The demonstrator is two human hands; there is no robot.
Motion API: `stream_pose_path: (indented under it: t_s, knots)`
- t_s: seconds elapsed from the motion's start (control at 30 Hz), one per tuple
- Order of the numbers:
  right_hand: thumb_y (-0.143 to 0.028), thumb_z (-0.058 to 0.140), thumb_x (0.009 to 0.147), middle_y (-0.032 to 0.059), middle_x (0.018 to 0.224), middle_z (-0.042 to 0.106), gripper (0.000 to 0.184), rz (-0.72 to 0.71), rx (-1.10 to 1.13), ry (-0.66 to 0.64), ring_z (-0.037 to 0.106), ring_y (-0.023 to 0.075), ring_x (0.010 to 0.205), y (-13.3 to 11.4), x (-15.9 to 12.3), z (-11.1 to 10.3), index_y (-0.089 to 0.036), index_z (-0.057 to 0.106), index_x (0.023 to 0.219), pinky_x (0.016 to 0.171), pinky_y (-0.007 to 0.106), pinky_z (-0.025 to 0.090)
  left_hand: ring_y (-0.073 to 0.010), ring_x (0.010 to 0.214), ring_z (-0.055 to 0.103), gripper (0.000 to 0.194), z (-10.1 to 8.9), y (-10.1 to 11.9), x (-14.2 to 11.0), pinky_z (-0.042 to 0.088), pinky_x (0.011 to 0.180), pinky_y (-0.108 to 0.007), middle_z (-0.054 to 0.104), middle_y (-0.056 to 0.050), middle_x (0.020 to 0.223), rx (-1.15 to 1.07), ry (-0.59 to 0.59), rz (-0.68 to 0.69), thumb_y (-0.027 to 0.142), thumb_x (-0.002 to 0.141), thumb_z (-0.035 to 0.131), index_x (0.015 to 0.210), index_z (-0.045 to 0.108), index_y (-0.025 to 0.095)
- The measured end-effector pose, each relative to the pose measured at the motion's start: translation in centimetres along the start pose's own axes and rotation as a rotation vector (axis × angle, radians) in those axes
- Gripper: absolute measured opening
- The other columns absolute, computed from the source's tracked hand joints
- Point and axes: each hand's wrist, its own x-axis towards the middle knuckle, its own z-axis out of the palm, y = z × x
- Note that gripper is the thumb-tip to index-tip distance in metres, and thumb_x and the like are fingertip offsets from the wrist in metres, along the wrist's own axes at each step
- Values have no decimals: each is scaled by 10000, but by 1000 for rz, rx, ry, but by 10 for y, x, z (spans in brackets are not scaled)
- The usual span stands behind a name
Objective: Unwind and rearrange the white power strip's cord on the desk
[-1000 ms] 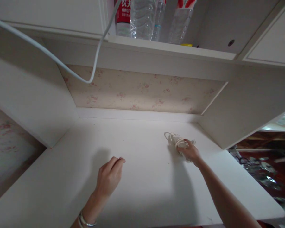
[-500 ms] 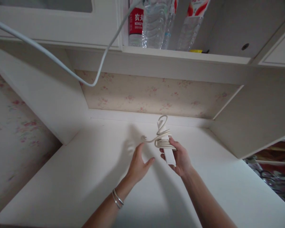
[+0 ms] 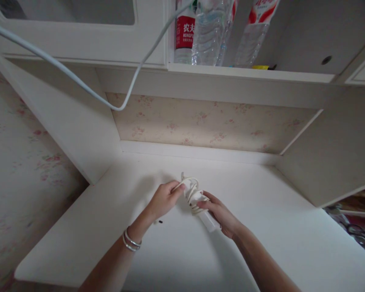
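A white power strip (image 3: 209, 223) with its cream cord (image 3: 194, 194) wound around it is held above the white desk, tilted with its lower end toward me. My right hand (image 3: 219, 213) grips the strip and the wound cord from the right, fingers wrapped around them. My left hand (image 3: 168, 196) pinches a loose stretch of the cord between thumb and fingers, just left of the strip's upper end. Below the left wrist shows a small pale piece with a dark tip (image 3: 160, 222), perhaps the cord's plug; it is too small to be sure.
The white desk (image 3: 109, 239) runs beneath both hands, with side panels at left and right. Overhead, a shelf (image 3: 249, 73) holds several plastic bottles (image 3: 208, 36). A thick white cable (image 3: 79, 81) hangs in front of the cabinet at upper left.
My left hand has closed on the cord and moved slightly left. My right hand has brought the strip lower and to the left, and the strip is more tilted.
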Motion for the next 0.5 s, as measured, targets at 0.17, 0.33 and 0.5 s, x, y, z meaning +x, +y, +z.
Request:
stream_pose_path:
  t_s: [0.17,0.33,0.5]
  knots:
    - [-188,776,619,28,1065,632,654,14,-131,-284,569,196,945,-2,-12,-1,-208,532,1225,797,280,428,-131,605,512,375,-47,-13,38,322,564,-225,617,4,674,241,67,-35,488,888,459,817,658,179]
    - [-204,798,580,44,1179,592,722,-88,-9,-426,547,224,1029,-10,-25,-9,-224,532,1251,852,298,413,-152,666,556,369,-51,-47,44,346,609,-235,657,-22,730,280,-22,-55,445,895,437,815,676,175]
    - [-330,784,623,62,1175,599,715,-277,112,-94,583,227,959,-17,-17,-20,-230,511,1276,785,298,449,-154,620,533,346,-36,-60,19,314,579,-244,635,-18,662,296,-206,-76,395,883,454,712,658,174]
